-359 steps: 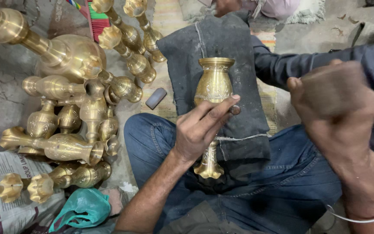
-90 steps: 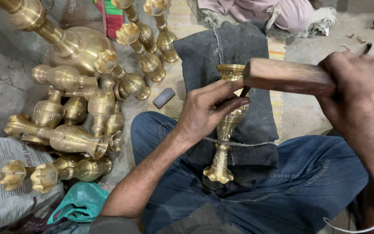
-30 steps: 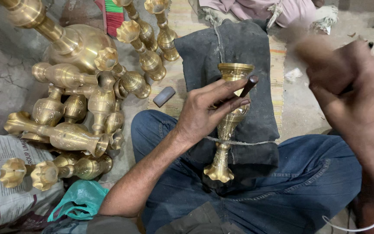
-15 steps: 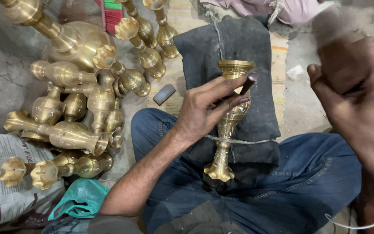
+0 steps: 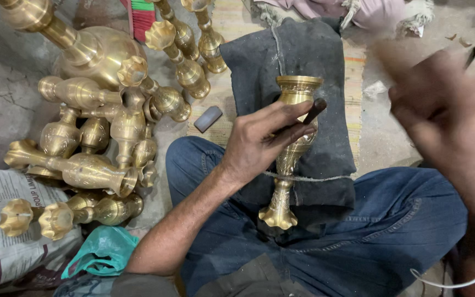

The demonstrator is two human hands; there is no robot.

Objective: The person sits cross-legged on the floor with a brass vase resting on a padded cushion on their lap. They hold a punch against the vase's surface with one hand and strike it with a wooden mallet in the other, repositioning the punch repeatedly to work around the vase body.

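A slim engraved brass vase (image 5: 294, 93) lies on a dark cloth pad (image 5: 303, 49) across my lap, mouth pointing away and its foot near my knees. My left hand (image 5: 262, 140) rests on the vase's body and pinches a small dark chisel (image 5: 314, 110) against its neck. My right hand (image 5: 446, 115) is raised at the right, well apart from the vase and heavily blurred by motion. It is closed around a wooden mallet (image 5: 394, 55), which shows only as a pale smear.
Several brass vases (image 5: 83, 55) lie piled on the concrete floor at the left. A small grey block (image 5: 208, 118) sits by my knee. A printed sack (image 5: 6, 231) and a green plastic bag (image 5: 103, 256) lie at the lower left. A striped mat (image 5: 353, 82) lies under the pad.
Three seconds ago the mallet was down on the chisel at the vase's rim; it has since lifted away and my right hand is swinging. My left hand, chisel and vase have hardly moved.
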